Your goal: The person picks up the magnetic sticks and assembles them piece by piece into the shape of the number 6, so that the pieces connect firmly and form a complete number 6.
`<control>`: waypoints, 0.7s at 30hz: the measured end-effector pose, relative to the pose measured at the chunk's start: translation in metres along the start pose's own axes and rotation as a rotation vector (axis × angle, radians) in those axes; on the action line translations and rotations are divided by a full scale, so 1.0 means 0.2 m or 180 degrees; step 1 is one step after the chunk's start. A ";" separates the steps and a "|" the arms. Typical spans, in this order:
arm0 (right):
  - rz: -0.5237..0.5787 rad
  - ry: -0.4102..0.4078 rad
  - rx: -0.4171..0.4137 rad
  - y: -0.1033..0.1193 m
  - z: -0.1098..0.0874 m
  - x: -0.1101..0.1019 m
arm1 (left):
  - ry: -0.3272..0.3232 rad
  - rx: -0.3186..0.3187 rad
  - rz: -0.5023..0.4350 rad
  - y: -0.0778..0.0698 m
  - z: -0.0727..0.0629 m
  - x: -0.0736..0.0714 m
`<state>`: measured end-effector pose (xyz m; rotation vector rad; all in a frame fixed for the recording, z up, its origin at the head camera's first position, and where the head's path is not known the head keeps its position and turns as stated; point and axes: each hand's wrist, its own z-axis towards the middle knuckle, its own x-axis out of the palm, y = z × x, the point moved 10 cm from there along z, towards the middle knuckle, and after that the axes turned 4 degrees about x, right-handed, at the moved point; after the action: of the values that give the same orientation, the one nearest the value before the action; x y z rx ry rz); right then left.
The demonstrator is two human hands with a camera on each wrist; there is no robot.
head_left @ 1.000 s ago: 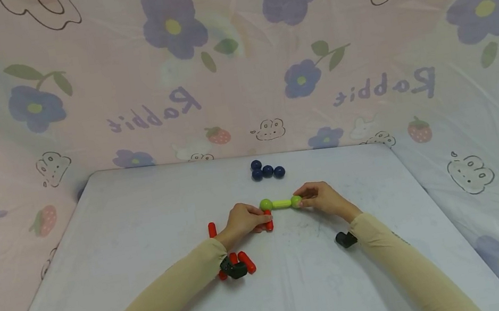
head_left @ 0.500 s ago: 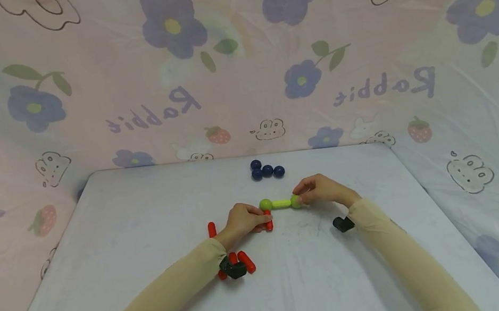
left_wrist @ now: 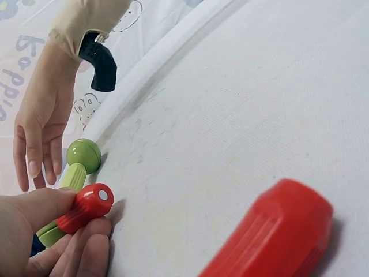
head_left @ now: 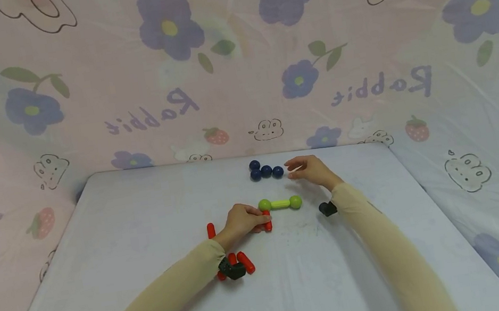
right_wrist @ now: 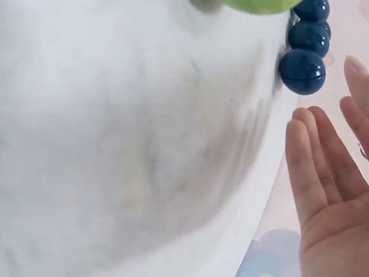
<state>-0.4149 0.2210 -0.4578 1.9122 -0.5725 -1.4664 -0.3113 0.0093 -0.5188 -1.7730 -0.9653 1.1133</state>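
Note:
A green rod with a green ball on each end lies on the white table. My left hand pinches a short red rod joined to the left green ball. My right hand hovers with straight fingers just right of a cluster of dark blue balls, touching nothing.
Several loose red rods lie by my left wrist, one farther left and one close to the left wrist camera. A flowered pink cloth hangs behind and around the table.
My right hand let go of the right green ball and moved up toward the blue balls, fingers opening. The left hand and the green piece stayed put.

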 end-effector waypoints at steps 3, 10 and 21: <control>-0.0045 -0.0004 -0.0008 0.03 0.04 0.00 | 0.0001 0.0016 0.0000 0.00 0.00 0.00; -0.0143 0.0014 0.0073 0.05 0.11 0.02 | 0.0019 0.0010 -0.0003 0.00 0.00 0.00; -0.0333 0.0051 0.0058 0.10 0.16 0.05 | 0.0045 0.0025 -0.0059 0.00 0.00 0.01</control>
<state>-0.4422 0.1936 -0.4555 1.9928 -0.4864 -1.5141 -0.3104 0.0101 -0.5190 -1.7600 -0.9659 1.0902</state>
